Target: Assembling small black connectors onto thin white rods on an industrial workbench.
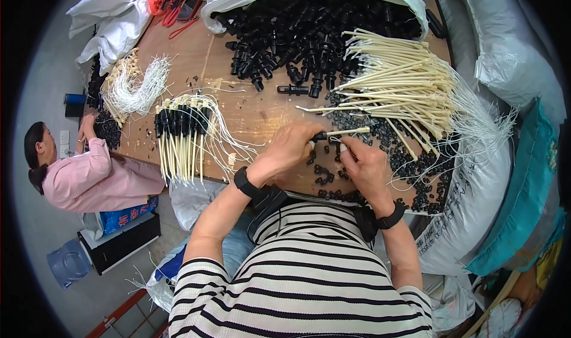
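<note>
Above the table's near edge, my left hand is closed round a black plastic fitting. A cream-coloured tube sticks out of it to the right. Just below that tube, my right hand has its thumb and forefinger pinched together. A small pale bit shows at those fingertips, too small to name. To the left lies a row of finished-looking pieces, black fittings with cream tubes and white strings. A big bundle of cream tubes with white strings spreads at the right.
Black fittings spill from a white sack at the back of the wooden table. Small black parts lie scattered at the near right. Full sacks stand along the right. A person in pink works at the left end.
</note>
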A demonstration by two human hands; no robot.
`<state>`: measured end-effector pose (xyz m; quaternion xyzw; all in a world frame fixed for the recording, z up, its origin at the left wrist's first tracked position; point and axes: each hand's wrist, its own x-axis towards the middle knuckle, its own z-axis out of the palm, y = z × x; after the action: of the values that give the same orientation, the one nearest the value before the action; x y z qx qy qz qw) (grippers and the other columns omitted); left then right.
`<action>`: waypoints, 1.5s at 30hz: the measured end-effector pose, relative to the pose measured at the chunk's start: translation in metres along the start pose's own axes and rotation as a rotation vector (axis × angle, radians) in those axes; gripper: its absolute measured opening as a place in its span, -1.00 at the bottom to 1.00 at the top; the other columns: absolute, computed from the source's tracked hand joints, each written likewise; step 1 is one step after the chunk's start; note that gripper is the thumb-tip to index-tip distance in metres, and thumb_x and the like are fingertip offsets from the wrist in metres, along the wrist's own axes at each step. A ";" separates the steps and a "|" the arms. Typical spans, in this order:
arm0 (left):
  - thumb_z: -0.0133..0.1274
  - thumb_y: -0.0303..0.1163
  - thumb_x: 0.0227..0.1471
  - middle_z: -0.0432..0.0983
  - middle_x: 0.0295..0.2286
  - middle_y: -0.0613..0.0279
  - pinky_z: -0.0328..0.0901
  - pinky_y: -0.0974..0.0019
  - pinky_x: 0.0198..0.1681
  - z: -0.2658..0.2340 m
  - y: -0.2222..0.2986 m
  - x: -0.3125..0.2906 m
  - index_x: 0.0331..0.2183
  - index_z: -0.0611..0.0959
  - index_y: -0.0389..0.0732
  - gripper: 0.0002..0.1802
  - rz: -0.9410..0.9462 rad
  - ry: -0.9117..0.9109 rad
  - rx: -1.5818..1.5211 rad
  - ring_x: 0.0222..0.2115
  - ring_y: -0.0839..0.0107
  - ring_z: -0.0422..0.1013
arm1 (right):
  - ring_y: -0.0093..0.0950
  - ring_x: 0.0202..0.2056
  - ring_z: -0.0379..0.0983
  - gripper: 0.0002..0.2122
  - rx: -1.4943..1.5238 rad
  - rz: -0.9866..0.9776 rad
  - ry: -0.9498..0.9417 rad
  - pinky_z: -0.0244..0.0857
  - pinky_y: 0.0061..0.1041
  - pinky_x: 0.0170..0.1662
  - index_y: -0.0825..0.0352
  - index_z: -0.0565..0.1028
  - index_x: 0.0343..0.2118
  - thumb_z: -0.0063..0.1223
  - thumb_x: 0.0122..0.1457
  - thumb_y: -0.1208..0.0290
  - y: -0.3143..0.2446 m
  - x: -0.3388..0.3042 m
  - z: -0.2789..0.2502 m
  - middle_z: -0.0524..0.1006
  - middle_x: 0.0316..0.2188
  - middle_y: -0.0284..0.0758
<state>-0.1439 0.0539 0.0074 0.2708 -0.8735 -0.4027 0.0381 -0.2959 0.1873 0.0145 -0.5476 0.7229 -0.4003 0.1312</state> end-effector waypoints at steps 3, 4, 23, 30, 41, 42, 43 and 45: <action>0.03 -0.62 -0.19 0.52 -0.31 0.01 0.31 0.13 -0.12 0.001 0.005 -0.002 -0.16 0.56 -0.20 -0.57 0.084 0.033 0.032 -0.21 0.02 0.42 | -0.25 -0.63 0.47 -0.88 -0.003 0.016 0.000 0.31 -0.36 -0.56 0.28 0.58 -0.37 0.07 0.02 0.46 0.002 -0.001 0.001 0.48 -0.68 -0.20; 0.03 -0.62 -0.19 0.52 -0.31 0.01 0.31 0.13 -0.12 0.003 0.006 -0.001 -0.16 0.56 -0.20 -0.57 0.087 0.036 0.032 -0.21 0.02 0.42 | -0.28 -0.62 0.48 -0.87 0.014 0.005 -0.038 0.32 -0.41 -0.54 0.30 0.58 -0.34 0.09 0.03 0.47 0.003 -0.001 0.001 0.50 -0.65 -0.18; 0.13 -0.66 -0.35 0.47 -0.46 0.27 0.34 0.25 -0.37 0.000 0.010 0.001 -0.43 0.60 -0.15 -0.71 0.435 0.255 -0.074 -0.43 0.24 0.42 | -0.21 -0.52 0.50 -0.80 -0.014 -0.066 -0.173 0.34 -0.37 -0.45 0.32 0.47 -0.19 0.00 0.09 0.57 0.003 -0.007 0.000 0.52 -0.51 -0.16; 0.07 -0.73 -0.27 0.47 -0.43 0.24 0.33 0.37 -0.39 -0.002 0.017 0.000 -0.36 0.63 -0.21 -0.67 0.352 0.149 -0.257 -0.42 0.32 0.42 | -0.60 -0.60 0.38 -0.84 0.348 0.201 -0.230 0.24 -0.62 -0.49 0.33 0.58 -0.24 0.05 0.14 0.46 0.005 -0.007 0.002 0.49 -0.61 -0.29; 0.13 -0.61 -0.26 0.53 -0.53 0.18 0.35 0.24 -0.39 -0.047 -0.061 -0.045 -0.33 0.64 -0.17 -0.69 0.034 0.092 0.229 -0.44 0.25 0.46 | -0.83 -0.61 0.06 -0.86 0.522 0.525 -0.280 -0.08 -0.72 -0.56 0.40 0.57 -0.34 -0.03 0.17 0.51 0.034 -0.034 -0.021 0.25 -0.70 -0.64; 0.15 -0.62 -0.25 0.53 -0.40 0.19 0.37 0.30 -0.32 -0.040 -0.054 -0.044 -0.30 0.63 -0.17 -0.67 0.013 0.048 0.142 -0.41 0.29 0.46 | -0.83 -0.61 0.05 -0.86 0.555 0.539 -0.283 -0.09 -0.72 -0.56 0.40 0.57 -0.34 -0.02 0.16 0.51 0.032 -0.032 -0.019 0.24 -0.70 -0.64; 0.15 -0.62 -0.25 0.53 -0.40 0.19 0.37 0.30 -0.32 -0.030 -0.044 -0.039 -0.30 0.63 -0.17 -0.67 0.012 0.050 0.143 -0.41 0.29 0.46 | -0.83 -0.62 0.04 -0.87 0.587 0.553 -0.285 -0.10 -0.73 -0.56 0.40 0.57 -0.35 -0.02 0.15 0.51 0.030 -0.031 -0.016 0.24 -0.70 -0.65; 0.16 -0.60 -0.23 0.51 -0.33 0.21 0.37 0.28 -0.34 -0.012 -0.024 -0.026 -0.25 0.59 -0.16 -0.63 0.413 0.089 0.177 -0.40 0.25 0.47 | -0.83 -0.62 0.04 -0.87 0.575 0.545 -0.290 -0.10 -0.73 -0.56 0.40 0.57 -0.35 -0.01 0.15 0.51 0.026 -0.028 -0.011 0.23 -0.70 -0.66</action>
<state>-0.1080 0.0458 0.0015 0.1062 -0.9397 -0.2960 0.1341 -0.3105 0.2198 -0.0038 -0.3283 0.6741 -0.4554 0.4800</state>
